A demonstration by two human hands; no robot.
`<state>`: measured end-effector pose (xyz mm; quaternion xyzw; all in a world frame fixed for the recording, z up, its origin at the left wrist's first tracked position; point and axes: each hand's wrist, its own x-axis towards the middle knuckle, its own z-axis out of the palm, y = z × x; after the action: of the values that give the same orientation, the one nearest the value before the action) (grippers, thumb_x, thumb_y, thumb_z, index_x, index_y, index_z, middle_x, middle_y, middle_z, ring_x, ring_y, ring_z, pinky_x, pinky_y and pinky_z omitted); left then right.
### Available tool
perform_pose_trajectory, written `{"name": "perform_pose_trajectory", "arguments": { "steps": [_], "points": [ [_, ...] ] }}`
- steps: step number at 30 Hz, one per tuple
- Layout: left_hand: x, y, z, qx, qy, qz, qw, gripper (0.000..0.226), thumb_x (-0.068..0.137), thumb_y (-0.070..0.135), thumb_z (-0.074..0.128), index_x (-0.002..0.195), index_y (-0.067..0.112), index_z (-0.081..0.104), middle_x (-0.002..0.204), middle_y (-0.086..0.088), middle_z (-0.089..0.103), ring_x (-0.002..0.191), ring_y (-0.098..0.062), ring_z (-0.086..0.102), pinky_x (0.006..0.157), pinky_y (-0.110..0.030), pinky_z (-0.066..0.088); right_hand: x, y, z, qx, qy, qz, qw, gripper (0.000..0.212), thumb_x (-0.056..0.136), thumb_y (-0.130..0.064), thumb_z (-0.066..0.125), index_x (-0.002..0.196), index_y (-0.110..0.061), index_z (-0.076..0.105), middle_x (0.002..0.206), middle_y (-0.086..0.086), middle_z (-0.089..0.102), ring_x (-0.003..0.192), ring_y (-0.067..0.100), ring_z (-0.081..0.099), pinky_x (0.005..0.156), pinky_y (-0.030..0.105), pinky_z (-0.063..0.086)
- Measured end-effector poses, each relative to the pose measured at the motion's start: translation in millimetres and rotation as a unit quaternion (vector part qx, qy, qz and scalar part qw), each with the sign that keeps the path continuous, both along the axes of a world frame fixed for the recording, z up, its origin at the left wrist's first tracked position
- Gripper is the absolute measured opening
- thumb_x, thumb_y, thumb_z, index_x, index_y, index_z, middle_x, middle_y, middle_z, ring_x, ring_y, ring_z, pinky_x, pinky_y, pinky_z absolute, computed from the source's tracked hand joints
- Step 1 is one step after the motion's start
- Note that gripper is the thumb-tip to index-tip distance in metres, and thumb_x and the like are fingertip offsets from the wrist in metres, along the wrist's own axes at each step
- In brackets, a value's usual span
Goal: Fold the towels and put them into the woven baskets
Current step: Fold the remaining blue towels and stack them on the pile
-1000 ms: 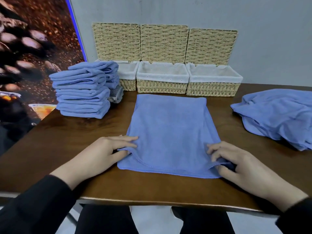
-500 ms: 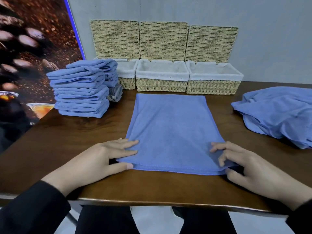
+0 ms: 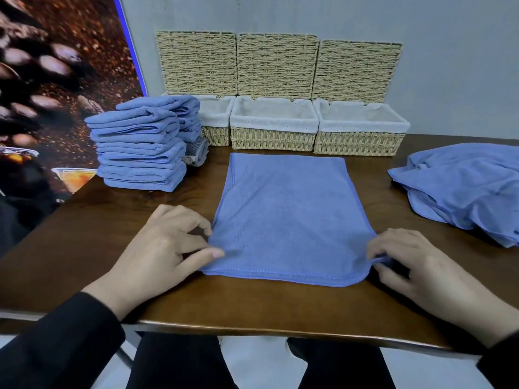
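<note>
A blue towel (image 3: 289, 217), folded into a long strip, lies flat in the middle of the brown table (image 3: 84, 248). My left hand (image 3: 165, 248) pinches its near left corner between thumb and fingers. My right hand (image 3: 415, 265) pinches the near right corner, which is slightly lifted. Three woven baskets with white liners stand in a row at the back: left (image 3: 216, 119), middle (image 3: 273, 136) and right (image 3: 361, 140). Their lids lean open against the wall. No towel shows inside them.
A tall stack of folded blue towels (image 3: 140, 147) stands at the back left, partly in front of the left basket. A heap of unfolded blue towels (image 3: 463, 186) lies at the right edge. A small striped cloth (image 3: 196, 154) sits behind the stack.
Both hands went from resting flat on the towel's near corners to pinching them. The near right corner is now raised a little off the table.
</note>
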<state>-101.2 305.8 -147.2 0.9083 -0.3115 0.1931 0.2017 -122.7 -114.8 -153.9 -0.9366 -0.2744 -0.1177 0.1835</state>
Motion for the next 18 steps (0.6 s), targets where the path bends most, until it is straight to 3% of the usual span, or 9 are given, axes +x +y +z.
{"name": "perform_pose_trajectory", "arguments": {
  "steps": [3, 6, 8, 10, 12, 15, 18],
  "points": [
    [-16, -44, 11, -0.016, -0.006, -0.031, 0.999, 0.051, 0.092, 0.067, 0.053, 0.11, 0.025, 0.077, 0.105, 0.013, 0.066, 0.099, -0.01, 0.059, 0.09, -0.033, 0.04, -7, 28, 18, 0.089, 0.026, -0.031, 0.995, 0.01, 0.094, -0.045, 0.061, 0.089, -0.037, 0.061, 0.09, -0.017, 0.063, 0.099, 0.01, 0.058, 0.085, 0.014, 0.04],
    [-33, -99, 15, -0.026, 0.048, -0.033, 0.998, 0.074, 0.084, 0.077, 0.052, 0.138, 0.026, 0.059, 0.116, 0.014, 0.066, 0.108, -0.009, 0.058, 0.094, -0.03, 0.039, -11, 66, 32, 0.132, 0.038, 0.008, 0.991, 0.023, 0.089, -0.05, 0.052, 0.087, -0.03, 0.063, 0.08, -0.007, 0.062, 0.083, 0.014, 0.058, 0.069, 0.019, 0.042],
    [-36, -120, 13, -0.086, 0.074, -0.026, 0.993, 0.054, 0.087, 0.068, 0.056, 0.125, 0.03, 0.064, 0.102, 0.018, 0.063, 0.097, -0.006, 0.057, 0.086, -0.028, 0.041, -13, 85, 40, 0.151, 0.047, 0.039, 0.987, 0.017, 0.091, -0.044, 0.055, 0.089, -0.029, 0.063, 0.079, -0.007, 0.062, 0.076, 0.013, 0.058, 0.064, 0.022, 0.042],
    [-34, -124, 14, -0.179, 0.085, -0.015, 0.98, 0.023, 0.093, 0.048, 0.06, 0.089, 0.026, 0.066, 0.081, 0.015, 0.056, 0.08, -0.005, 0.055, 0.073, -0.025, 0.041, -14, 90, 43, 0.174, 0.074, 0.059, 0.98, 0.004, 0.095, -0.037, 0.064, 0.092, -0.034, 0.063, 0.085, -0.013, 0.065, 0.079, 0.009, 0.061, 0.066, 0.016, 0.041],
    [-32, -116, 17, -0.239, 0.124, 0.004, 0.963, 0.025, 0.094, 0.038, 0.062, 0.074, 0.024, 0.057, 0.073, 0.01, 0.053, 0.071, -0.005, 0.053, 0.065, -0.017, 0.037, -11, 88, 40, 0.166, 0.111, 0.066, 0.978, 0.009, 0.093, -0.036, 0.071, 0.095, -0.037, 0.062, 0.093, -0.017, 0.065, 0.087, 0.009, 0.062, 0.074, 0.018, 0.043],
    [-32, -105, 20, -0.205, 0.189, -0.02, 0.96, 0.011, 0.092, 0.035, 0.069, 0.087, 0.036, 0.06, 0.086, 0.019, 0.061, 0.082, -0.002, 0.059, 0.071, -0.011, 0.039, -3, 83, 26, 0.108, 0.079, 0.057, 0.989, 0.029, 0.095, -0.031, 0.069, 0.079, -0.042, 0.049, 0.078, -0.019, 0.053, 0.075, 0.006, 0.053, 0.069, 0.02, 0.038],
    [-30, -104, 18, -0.188, 0.195, -0.029, 0.962, 0.01, 0.084, 0.035, 0.058, 0.091, 0.035, 0.065, 0.088, 0.018, 0.064, 0.085, -0.008, 0.061, 0.069, -0.015, 0.043, -2, 85, 20, 0.122, 0.079, 0.057, 0.988, 0.027, 0.095, -0.019, 0.068, 0.085, -0.042, 0.058, 0.083, -0.02, 0.058, 0.082, 0.007, 0.055, 0.074, 0.013, 0.037]
  ]
}}
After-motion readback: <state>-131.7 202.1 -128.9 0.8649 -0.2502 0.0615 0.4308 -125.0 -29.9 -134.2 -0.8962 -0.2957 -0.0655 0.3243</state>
